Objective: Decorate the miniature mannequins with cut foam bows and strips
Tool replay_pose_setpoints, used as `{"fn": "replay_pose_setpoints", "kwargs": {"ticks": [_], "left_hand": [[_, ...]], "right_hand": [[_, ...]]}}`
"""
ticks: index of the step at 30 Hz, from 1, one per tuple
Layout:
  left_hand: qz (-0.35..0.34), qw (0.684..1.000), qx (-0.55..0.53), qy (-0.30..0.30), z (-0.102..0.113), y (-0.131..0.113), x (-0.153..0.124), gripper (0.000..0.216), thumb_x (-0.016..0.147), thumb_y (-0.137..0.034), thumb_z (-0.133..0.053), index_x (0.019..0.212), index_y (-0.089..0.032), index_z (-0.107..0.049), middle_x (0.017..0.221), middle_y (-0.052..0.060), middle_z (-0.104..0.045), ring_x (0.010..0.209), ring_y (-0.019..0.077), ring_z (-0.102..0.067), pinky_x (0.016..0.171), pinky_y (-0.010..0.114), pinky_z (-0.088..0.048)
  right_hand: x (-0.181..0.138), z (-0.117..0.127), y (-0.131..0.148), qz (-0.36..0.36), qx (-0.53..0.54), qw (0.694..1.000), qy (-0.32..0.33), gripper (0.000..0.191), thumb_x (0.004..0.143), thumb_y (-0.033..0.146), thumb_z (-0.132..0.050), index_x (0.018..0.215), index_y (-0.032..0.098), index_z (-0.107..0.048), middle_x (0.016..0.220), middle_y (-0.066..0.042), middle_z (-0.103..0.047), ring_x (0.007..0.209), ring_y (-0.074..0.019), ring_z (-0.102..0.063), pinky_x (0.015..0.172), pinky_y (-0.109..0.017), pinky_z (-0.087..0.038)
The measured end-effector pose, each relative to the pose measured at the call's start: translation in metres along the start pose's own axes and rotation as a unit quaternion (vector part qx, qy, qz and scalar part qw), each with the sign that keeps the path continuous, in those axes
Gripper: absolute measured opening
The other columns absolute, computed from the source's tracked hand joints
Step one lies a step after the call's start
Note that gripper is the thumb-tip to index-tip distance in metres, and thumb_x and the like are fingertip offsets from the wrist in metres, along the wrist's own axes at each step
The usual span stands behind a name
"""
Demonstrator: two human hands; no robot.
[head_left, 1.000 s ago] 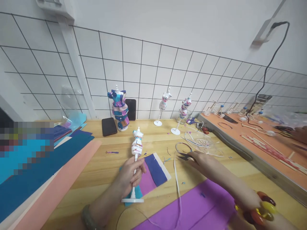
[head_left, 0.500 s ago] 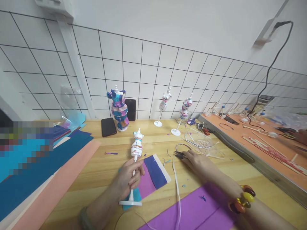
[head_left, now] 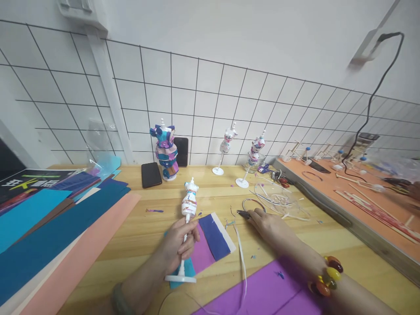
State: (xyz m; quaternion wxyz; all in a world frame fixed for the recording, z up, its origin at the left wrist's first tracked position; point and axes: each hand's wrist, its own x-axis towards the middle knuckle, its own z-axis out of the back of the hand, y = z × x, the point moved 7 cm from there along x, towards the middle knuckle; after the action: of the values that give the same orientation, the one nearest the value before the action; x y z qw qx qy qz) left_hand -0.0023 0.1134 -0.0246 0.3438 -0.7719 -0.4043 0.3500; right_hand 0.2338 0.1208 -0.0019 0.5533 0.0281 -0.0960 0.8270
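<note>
My left hand (head_left: 181, 245) is closed around the thin white stand of a miniature dress form (head_left: 189, 203). Its torso carries strips of coloured and white material, and its round base shows below my hand. On the table to the right, my right hand (head_left: 267, 225) lies palm down, fingers curled over a small black tool (head_left: 243, 214) with pointed tips; its handle is hidden under the fingers. A thin wire loop (head_left: 253, 201) lies just beyond those fingers. Between my hands are a pink, blue and cream fabric piece (head_left: 215, 236) and a white cord (head_left: 242, 253).
Long fabric sheets (head_left: 65, 232) cover the left side. At the back stand a dressed form (head_left: 166, 153), two other small forms (head_left: 227, 142) and phones (head_left: 151, 175). Purple fabric (head_left: 262, 288) lies in front, tangled clear cord (head_left: 278, 197) at right, beside an orange-topped table (head_left: 328, 179).
The view has shifted slightly, so everything sits a little further right and lower. My left hand keeps its hold on the dress form. My right hand stays over the black tool.
</note>
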Motion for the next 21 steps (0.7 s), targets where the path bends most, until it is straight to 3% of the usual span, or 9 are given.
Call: {"fn": "replay_pose_setpoints", "kwargs": {"ticks": [15,21], "left_hand": [[-0.008,1.0,-0.001,0.008,-0.003,-0.003,-0.001,0.018,0.077,-0.026,-0.055,0.066,-0.016,-0.046,0.053,-0.005,-0.055,0.025,-0.0019,-0.017,0.025,0.014,-0.016],[-0.014,1.0,0.002,0.014,-0.001,-0.003,0.0,0.018,0.079,-0.026,-0.053,0.066,-0.015,-0.048,0.055,-0.004,-0.055,0.025,-0.0018,-0.018,0.025,0.014,-0.016]], "right_hand": [[-0.016,0.009,0.002,-0.024,0.076,0.996,0.029,0.027,0.092,0.03,-0.034,0.098,0.016,-0.056,0.083,-0.008,-0.061,0.073,-0.0199,-0.06,0.064,-0.031,-0.044],[-0.017,0.029,0.027,0.065,0.019,0.996,-0.064,0.023,0.089,0.025,-0.042,0.104,0.017,-0.057,0.091,-0.011,-0.06,0.086,-0.0239,-0.054,0.074,-0.038,-0.042]]}}
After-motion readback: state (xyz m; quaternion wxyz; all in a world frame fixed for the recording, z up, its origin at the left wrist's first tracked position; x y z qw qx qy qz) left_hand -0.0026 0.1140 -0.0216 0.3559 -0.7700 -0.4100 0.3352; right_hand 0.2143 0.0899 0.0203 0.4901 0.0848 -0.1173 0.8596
